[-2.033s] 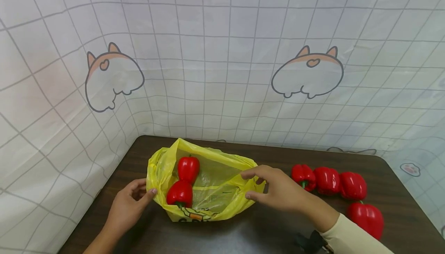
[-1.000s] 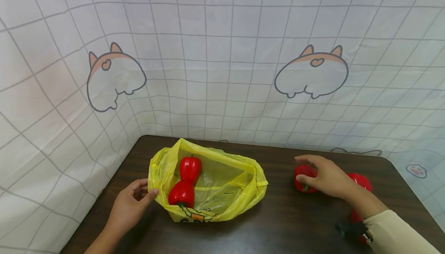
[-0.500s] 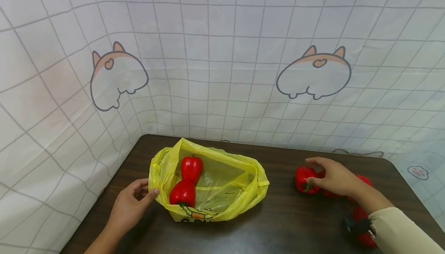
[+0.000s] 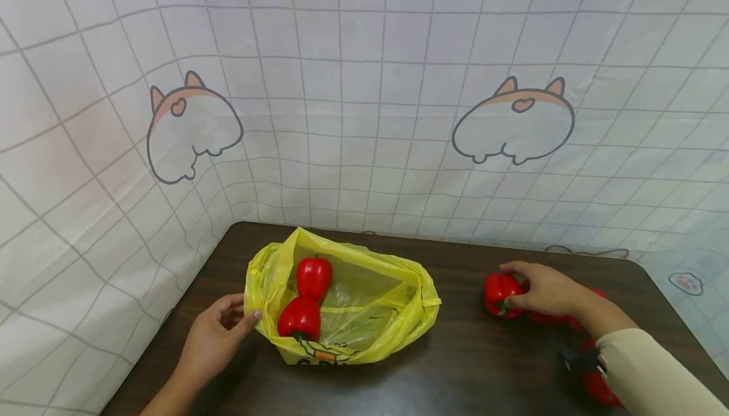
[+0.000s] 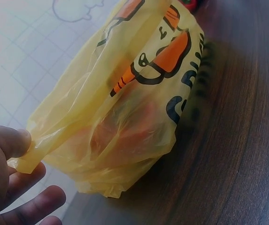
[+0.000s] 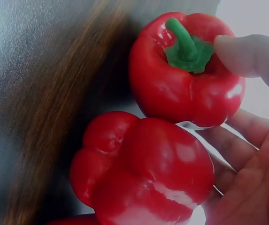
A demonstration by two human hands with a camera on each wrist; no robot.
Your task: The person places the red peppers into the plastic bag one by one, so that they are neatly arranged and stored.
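My left hand [image 4: 212, 337] pinches the left edge of a yellow plastic bag [image 4: 398, 335] between thumb and index finger. The bag lies with its mouth open toward me, and two red bell peppers, a rear one [image 4: 314, 278] and a front one [image 4: 300, 318], show inside at its left. At the right, my right hand [image 4: 549, 290] holds another red bell pepper [image 4: 499, 290] from its right side. Its thumb [image 6: 244, 54] lies beside the green stem, with fingers reaching behind the pepper. A further bell pepper [image 6: 148, 171] sits right against it, partly hidden under the hand in the head view.
More red peppers lie under my right forearm, one of them [image 4: 599, 389] nearer the front. The dark wooden table [image 4: 455, 371] meets a white gridded curtain [image 4: 364, 118] at the back and left. A thin dark cord [image 4: 586, 252] runs along the back edge.
My right hand has left the bag's right side and moved right to the leftmost loose pepper. Over the last half second it has barely shifted. My left hand stays at the bag's edge.
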